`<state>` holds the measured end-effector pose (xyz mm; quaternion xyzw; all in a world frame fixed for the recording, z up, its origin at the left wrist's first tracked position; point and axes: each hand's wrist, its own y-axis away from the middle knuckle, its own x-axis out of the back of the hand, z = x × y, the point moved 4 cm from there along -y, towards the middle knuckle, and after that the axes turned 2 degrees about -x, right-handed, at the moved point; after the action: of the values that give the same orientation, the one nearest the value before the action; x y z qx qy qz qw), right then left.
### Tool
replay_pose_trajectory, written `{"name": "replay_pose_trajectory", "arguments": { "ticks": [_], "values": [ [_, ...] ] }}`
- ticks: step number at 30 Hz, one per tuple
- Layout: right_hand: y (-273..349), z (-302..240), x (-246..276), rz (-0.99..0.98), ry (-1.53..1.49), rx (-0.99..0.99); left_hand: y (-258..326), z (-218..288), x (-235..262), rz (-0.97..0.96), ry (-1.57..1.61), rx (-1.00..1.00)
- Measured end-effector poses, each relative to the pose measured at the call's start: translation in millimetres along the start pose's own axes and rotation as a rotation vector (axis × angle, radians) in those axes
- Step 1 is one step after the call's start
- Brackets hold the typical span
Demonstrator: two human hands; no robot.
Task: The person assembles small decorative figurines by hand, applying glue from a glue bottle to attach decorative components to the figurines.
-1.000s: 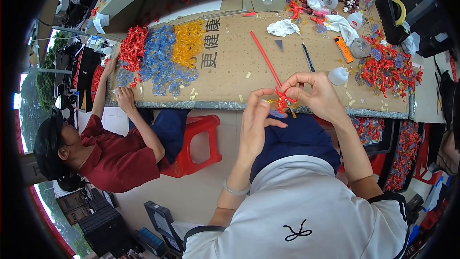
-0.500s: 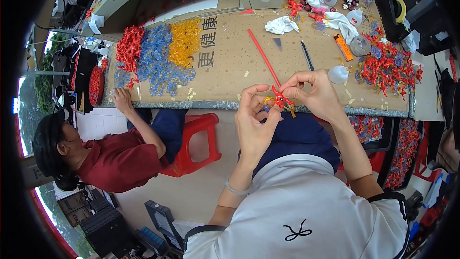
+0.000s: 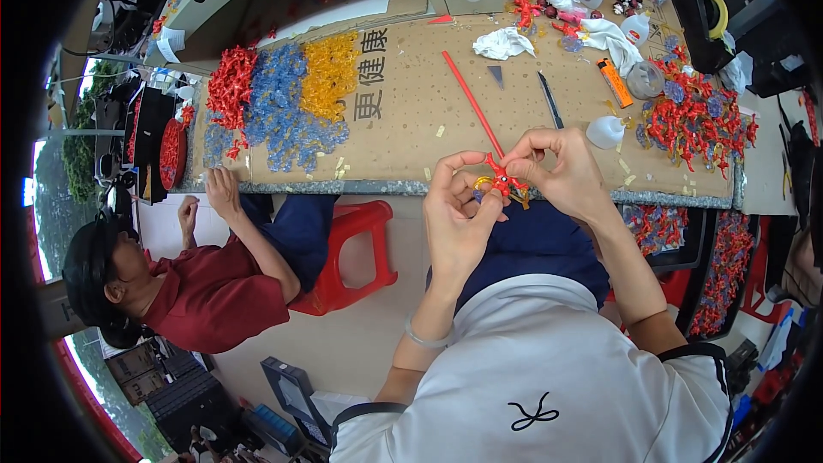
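Above the near table edge, both my hands are closed on one small red plastic toy figure [image 3: 501, 178] with yellow and blue translucent parts. My left hand [image 3: 454, 231] pinches its lower left side between thumb and fingers. On the upper right, thumb and forefinger of my right hand [image 3: 561, 173] grip the red part. The fingers hide much of the figure. Just beyond them a red stick [image 3: 471, 101] lies on the cardboard-covered table [image 3: 411, 120]. A slim dark pen-like tool [image 3: 549, 99] and a white squeeze bottle [image 3: 605, 132] lie near my right hand.
Piles of red [image 3: 231, 90], blue [image 3: 283, 107] and yellow [image 3: 332, 75] pieces lie at left; a heap of mixed-colour figures [image 3: 694, 120] lies at right. An orange tool [image 3: 614, 83] and white cloth [image 3: 504, 44] rest farther back. A co-worker [image 3: 214, 296] sits left by a red stool [image 3: 351, 261].
My hands and the figure have barely moved. The co-worker has shifted slightly, with one hand moving a little right along the table edge and the other coming into view.
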<state>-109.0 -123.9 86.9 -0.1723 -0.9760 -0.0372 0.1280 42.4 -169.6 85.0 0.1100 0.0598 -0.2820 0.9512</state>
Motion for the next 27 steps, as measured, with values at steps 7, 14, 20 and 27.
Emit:
{"name": "replay_pose_trajectory", "arguments": {
  "ticks": [7, 14, 20, 27],
  "values": [
    [2, 0, 2, -0.005, -0.026, 0.013, 1, -1, -2, -0.011, -0.017, 0.021],
    [2, 0, 3, -0.031, -0.011, -0.015, 2, 1, -2, -0.004, -0.021, 0.018],
    [5, -1, 0, -0.048, -0.132, -0.042, 6, 2, -1, -0.004, -0.024, 0.007],
    [12, 4, 4, -0.089, -0.288, -0.023, 10, 3, -6, -0.007, -0.122, -0.073]
  ]
}}
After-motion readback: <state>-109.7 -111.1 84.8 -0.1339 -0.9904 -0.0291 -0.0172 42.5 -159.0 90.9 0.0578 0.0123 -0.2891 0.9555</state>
